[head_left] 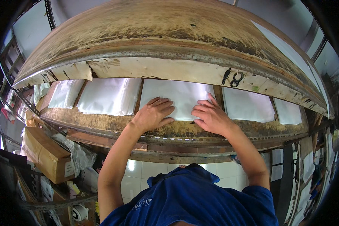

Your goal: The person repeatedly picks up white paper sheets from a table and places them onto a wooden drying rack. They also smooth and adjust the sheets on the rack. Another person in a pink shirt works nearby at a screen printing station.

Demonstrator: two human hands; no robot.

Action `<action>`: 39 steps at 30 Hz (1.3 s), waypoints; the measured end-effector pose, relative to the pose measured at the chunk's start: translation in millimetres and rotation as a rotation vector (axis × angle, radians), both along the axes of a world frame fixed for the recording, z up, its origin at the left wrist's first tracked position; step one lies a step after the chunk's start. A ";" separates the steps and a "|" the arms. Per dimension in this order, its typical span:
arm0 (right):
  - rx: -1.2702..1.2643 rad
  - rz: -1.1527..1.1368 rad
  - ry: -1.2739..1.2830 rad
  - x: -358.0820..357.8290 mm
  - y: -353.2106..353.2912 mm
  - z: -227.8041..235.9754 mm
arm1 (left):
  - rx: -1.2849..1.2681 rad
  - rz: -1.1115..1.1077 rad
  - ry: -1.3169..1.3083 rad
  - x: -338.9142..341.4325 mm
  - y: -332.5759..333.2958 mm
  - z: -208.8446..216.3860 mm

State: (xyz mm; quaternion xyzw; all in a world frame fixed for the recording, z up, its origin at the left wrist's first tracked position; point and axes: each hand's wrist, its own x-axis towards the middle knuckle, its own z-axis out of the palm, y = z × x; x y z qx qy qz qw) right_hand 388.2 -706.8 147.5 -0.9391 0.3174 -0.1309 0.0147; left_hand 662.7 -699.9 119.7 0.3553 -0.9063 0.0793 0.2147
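Observation:
A stack of clear, whitish plastic sheets or bags [180, 97] lies on the lower wooden shelf, straight ahead of me. My left hand [153, 114] rests on its left side, the fingers stretched out over the surface. On the right side of the same stack lies my right hand [211, 116], palm down with its fingers apart. Neither hand grips anything that I can make out. The far end of the stack disappears under the upper board.
Similar stacks lie on the left [108, 97], far left [65, 94], right [248, 105] and far right [287, 111]. A worn wooden board [154, 28] overhangs the shelf [173, 130]. A cardboard box [47, 152] sits at lower left, beside metal racks.

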 end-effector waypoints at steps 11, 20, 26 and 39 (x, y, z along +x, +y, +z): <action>0.007 -0.047 -0.070 -3.0 3.6 -7.9 | 0.035 0.001 0.054 0.7 -0.9 -1.2; -0.212 -0.163 -0.245 -0.5 -26.1 13.6 | 0.121 0.008 0.108 0.3 -0.5 -1.0; 0.115 -0.382 0.036 3.1 -53.6 -8.3 | 0.221 -0.005 0.136 2.9 -2.9 -2.3; 0.266 -0.374 -0.039 -3.0 -54.2 -21.7 | 0.209 0.013 0.160 5.1 -1.7 -5.6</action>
